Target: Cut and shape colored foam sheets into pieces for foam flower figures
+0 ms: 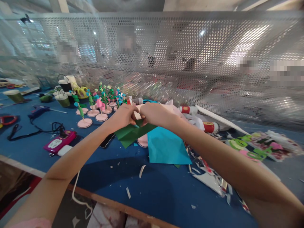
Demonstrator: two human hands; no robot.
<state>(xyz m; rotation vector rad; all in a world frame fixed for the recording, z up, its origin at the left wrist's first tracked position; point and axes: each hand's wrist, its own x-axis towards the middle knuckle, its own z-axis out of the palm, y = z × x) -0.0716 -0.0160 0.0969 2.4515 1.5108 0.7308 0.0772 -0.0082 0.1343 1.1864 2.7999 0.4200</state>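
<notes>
Both arms reach forward over a blue table (152,190). My left hand (124,115) and my right hand (154,114) meet above a green paper sheet (130,133), fingers curled and pinched together on a small pale piece (137,114) between them. The green sheet's upper edge lies under both hands. A turquoise paper sheet (165,147) lies flat just below my right wrist. Left of my hands stand several small paper flowers on round pink bases (85,123).
A perforated metal screen (166,63) backs the table, with people behind it. Glue sticks (211,127), paper scraps and scissors packs (256,148) lie at right. A pink device (59,142), black cable (35,131), glue gun (39,110), phone (107,140) and cups (63,99) sit at left.
</notes>
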